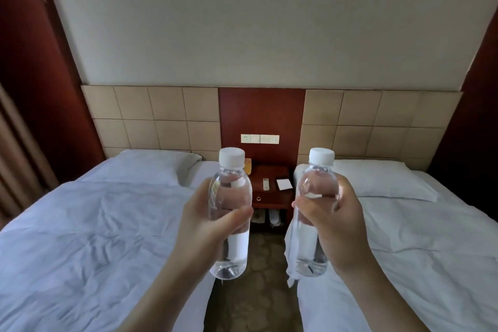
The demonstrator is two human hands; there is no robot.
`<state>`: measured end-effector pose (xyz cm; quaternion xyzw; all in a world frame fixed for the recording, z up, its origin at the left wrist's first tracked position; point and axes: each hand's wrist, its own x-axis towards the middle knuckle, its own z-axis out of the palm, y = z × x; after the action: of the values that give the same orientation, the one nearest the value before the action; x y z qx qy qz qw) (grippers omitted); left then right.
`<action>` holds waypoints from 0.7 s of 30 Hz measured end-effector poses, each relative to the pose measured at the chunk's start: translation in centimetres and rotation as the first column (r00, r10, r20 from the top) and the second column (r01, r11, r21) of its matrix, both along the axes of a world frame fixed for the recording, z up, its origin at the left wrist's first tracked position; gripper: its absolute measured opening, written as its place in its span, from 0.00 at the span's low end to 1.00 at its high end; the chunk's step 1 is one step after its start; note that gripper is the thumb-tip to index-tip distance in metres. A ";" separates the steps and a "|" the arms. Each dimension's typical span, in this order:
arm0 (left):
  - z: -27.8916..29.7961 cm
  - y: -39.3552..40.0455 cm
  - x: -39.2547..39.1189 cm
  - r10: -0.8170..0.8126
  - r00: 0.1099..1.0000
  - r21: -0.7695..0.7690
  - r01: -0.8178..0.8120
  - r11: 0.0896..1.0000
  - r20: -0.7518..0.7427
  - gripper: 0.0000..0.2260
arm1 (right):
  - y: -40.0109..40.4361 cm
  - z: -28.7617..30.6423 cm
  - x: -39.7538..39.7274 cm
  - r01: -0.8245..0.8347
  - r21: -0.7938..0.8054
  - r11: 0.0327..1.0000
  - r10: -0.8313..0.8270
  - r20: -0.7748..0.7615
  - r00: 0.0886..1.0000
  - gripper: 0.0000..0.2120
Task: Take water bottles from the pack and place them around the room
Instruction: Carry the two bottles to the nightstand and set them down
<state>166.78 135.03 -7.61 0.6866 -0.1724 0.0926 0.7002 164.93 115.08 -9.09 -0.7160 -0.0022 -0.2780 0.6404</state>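
Between the two beds, I hold one water bottle upright in each hand: my left hand (207,221) has its fingers (237,214) curled round the left water bottle (230,213), and my right hand (334,221) grips the right water bottle (314,213) the same way, both caps up and long axes vertical. Straight ahead and lower, past both bottles, stands the nightstand (272,191), already carrying a remote control (266,184) and a white card (284,184). Neither hand looks clearly nearer to it, so I judge either bottle could be set down there first, base downward.
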 end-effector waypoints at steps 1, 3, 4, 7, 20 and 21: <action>0.0 -0.3 2.7 -0.012 1.000 -0.010 0.012 1.000 0.009 0.18 | -0.2 0.1 2.5 -0.001 0.004 1.000 0.001 0.006 1.000 0.25; 0.2 -1.2 8.2 -0.041 0.999 -0.027 0.042 0.999 0.019 0.21 | -0.8 0.4 7.6 -0.008 0.000 1.000 0.008 0.015 1.000 0.24; 0.4 -1.7 11.0 -0.057 0.998 -0.031 0.058 0.998 0.011 0.22 | -1.1 0.7 10.0 -0.011 0.002 1.000 0.011 0.015 1.000 0.23; 1.2 -3.3 18.8 -0.100 0.995 -0.030 0.101 0.994 0.016 0.22 | -2.3 1.6 16.8 0.004 0.002 1.000 -0.004 0.027 1.000 0.20; -0.4 -11.2 45.8 -0.109 0.993 0.052 0.106 0.993 0.055 0.19 | -9.9 -0.4 43.4 0.025 0.047 0.999 -0.026 0.008 1.000 0.25; -0.6 -12.0 48.0 -0.106 0.993 0.052 0.103 0.993 0.057 0.19 | -10.8 -0.8 45.8 0.018 0.043 0.999 -0.019 0.013 1.000 0.24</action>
<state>214.76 123.06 -8.21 0.6904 -0.2311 0.0723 0.6817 210.68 104.27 -9.89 -0.7003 0.0061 -0.2886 0.6529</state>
